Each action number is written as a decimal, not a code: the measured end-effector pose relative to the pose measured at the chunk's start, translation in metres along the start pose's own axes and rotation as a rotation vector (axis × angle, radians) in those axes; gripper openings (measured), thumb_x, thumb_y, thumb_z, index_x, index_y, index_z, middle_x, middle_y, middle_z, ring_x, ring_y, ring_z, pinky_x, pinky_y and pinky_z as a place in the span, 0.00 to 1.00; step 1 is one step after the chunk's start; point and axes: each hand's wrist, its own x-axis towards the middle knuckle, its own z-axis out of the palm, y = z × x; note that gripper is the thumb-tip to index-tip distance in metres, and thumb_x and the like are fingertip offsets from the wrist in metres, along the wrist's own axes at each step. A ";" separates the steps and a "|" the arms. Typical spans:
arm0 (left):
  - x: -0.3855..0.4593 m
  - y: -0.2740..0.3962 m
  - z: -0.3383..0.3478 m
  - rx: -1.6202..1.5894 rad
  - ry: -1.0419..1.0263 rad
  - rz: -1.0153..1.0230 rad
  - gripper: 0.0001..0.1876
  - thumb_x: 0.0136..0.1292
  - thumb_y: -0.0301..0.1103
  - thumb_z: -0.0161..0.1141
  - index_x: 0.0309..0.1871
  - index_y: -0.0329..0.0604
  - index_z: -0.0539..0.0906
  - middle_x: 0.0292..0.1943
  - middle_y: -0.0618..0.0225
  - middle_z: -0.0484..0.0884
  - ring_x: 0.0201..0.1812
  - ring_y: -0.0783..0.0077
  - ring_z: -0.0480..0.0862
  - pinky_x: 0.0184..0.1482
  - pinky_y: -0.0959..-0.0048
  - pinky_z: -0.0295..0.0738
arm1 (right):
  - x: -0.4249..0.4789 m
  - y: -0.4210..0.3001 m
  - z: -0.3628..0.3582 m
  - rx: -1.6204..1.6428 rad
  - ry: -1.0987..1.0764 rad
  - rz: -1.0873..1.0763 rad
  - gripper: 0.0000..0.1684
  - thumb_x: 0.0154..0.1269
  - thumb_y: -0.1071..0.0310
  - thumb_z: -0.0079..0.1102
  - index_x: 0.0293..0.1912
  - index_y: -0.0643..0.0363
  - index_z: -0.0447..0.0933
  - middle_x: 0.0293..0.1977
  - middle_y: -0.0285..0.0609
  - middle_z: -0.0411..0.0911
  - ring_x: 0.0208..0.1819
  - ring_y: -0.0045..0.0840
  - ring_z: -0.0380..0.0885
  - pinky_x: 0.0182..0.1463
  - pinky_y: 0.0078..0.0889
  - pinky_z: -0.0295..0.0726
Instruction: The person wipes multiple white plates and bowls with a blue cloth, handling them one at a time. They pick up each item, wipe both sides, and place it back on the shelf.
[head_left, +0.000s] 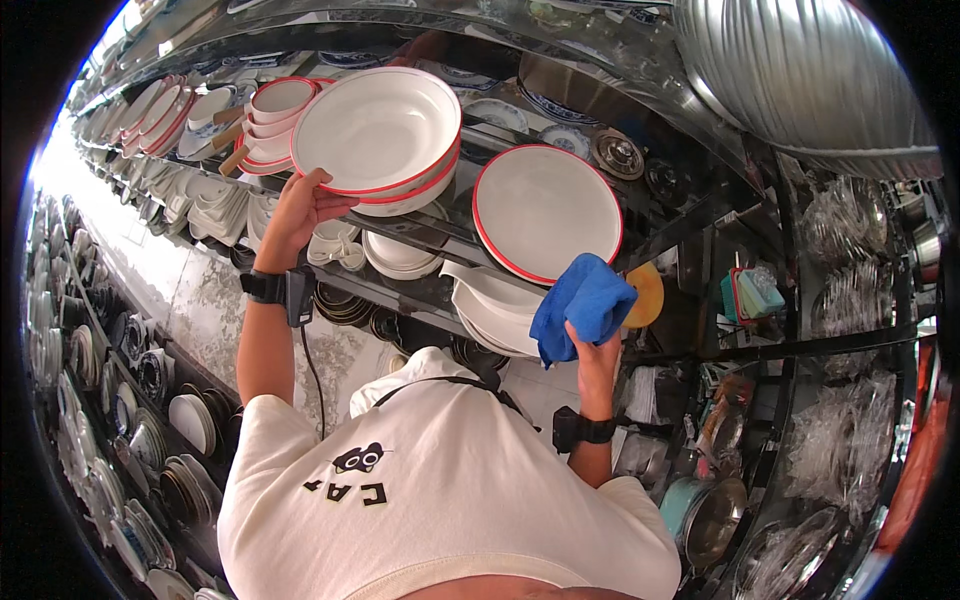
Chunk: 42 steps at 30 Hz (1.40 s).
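My left hand (311, 206) grips the near left edge of a large white bowl (379, 131) with a red rim, its thumb at the rim and its fingers lower on the side. At least one more red-rimmed bowl (409, 202) sits directly beneath. Bunched in my right hand (596, 349) is a blue cloth (583, 304), which covers most of the fingertips. Just beyond the cloth, a round white plate (547, 210) with a red edge lies on the dark glass shelf (457, 214). The cloth overlaps the plate's near edge in view; whether they touch is unclear.
Red-rimmed cups (281, 105) with wooden handles nearby stand left of the bowls. White dishes (495, 300) fill the lower shelf. A large ribbed metal vessel (810, 75) looms at upper right. Wrapped items (844, 442) line the right racks, and stacked plates (191, 424) the left.
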 end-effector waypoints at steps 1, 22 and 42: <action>-0.005 0.003 0.003 0.004 0.000 0.006 0.16 0.70 0.34 0.51 0.54 0.34 0.72 0.43 0.51 0.85 0.41 0.55 0.89 0.41 0.67 0.87 | 0.003 0.000 0.001 -0.032 -0.022 -0.047 0.41 0.58 0.70 0.74 0.67 0.62 0.64 0.62 0.40 0.71 0.63 0.25 0.70 0.70 0.34 0.65; -0.123 -0.021 0.089 0.295 -0.274 0.071 0.35 0.63 0.26 0.53 0.75 0.42 0.59 0.55 0.61 0.78 0.37 0.73 0.85 0.34 0.75 0.85 | 0.068 -0.008 -0.001 0.765 -0.276 0.425 0.44 0.70 0.40 0.54 0.73 0.58 0.57 0.69 0.44 0.65 0.68 0.33 0.67 0.72 0.43 0.66; -0.125 -0.013 0.143 0.439 -0.478 0.456 0.51 0.51 0.43 0.62 0.78 0.35 0.53 0.77 0.51 0.53 0.77 0.55 0.55 0.75 0.57 0.50 | 0.031 -0.022 0.037 0.260 0.017 0.124 0.23 0.57 0.80 0.69 0.53 0.61 0.77 0.45 0.40 0.83 0.46 0.24 0.82 0.53 0.28 0.82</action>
